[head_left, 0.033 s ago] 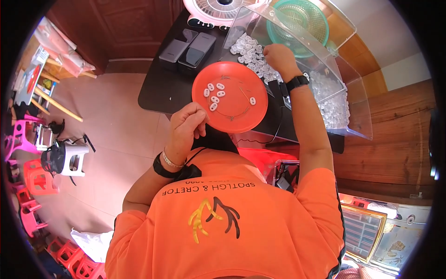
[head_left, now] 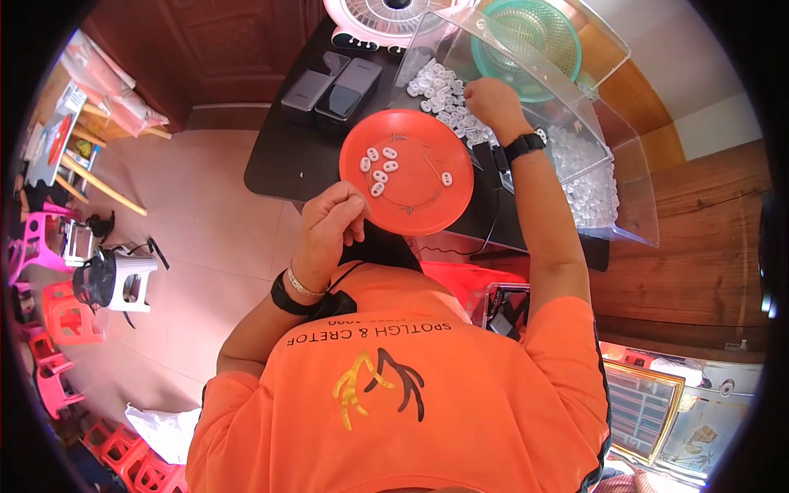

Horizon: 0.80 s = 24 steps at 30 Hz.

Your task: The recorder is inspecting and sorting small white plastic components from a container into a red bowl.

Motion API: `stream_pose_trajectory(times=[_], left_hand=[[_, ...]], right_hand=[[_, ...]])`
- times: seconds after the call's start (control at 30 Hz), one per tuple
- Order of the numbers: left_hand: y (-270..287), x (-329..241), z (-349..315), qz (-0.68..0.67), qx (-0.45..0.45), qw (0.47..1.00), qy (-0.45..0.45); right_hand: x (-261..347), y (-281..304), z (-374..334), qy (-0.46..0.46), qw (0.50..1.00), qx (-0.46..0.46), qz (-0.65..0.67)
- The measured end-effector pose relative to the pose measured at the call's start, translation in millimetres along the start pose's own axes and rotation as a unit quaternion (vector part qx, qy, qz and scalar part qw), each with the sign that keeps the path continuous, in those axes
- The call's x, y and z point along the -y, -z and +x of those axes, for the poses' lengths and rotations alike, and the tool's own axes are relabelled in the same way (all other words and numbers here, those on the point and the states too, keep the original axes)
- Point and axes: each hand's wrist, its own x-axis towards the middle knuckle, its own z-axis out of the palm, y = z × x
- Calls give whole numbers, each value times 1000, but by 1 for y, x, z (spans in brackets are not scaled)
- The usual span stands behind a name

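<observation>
My left hand (head_left: 333, 220) is closed at the near left rim of a round red plate (head_left: 411, 172); whatever its fingers may hold is hidden. On the plate lie several small white oval pieces with two holes (head_left: 380, 176), most grouped at the left and one (head_left: 447, 178) at the right. Thin metal pins or wires (head_left: 432, 164) are scattered around them. My right hand (head_left: 495, 107) reaches to the far right, curled closed at the edge of a heap of similar white pieces (head_left: 440, 92) in a clear plastic box (head_left: 567, 78). Its fingertips are out of sight.
Two grey phone-like devices (head_left: 349, 89) lie on the black table (head_left: 275, 156), left of the plate. A pink fan (head_left: 394, 20) and a green basket (head_left: 534, 45) stand at the back. More translucent pieces (head_left: 579, 181) fill the box's right part. Stools (head_left: 131, 275) stand at the left.
My right hand has shifted very slightly left by the heap. My left hand and the pieces on the plate look the same.
</observation>
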Motion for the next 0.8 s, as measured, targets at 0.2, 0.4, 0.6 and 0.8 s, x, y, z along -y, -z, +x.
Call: stream_pose_trajectory(times=[0.2,0.4,0.6,0.8], left_hand=[[0,2,0,2,5,1000,-4],[-1,1,0,7,4,1000,-2],[-2,-1,1,15,14,1000,-2],[-8,-8,7,9,47,999,-4]], right_hand=[[10,-6,9,-9,995,53,-78],[14,-7,15,-17,990,70,-123],[15,20,-7,13,998,-36,-56],[100,73,-91,68,873,30,482]])
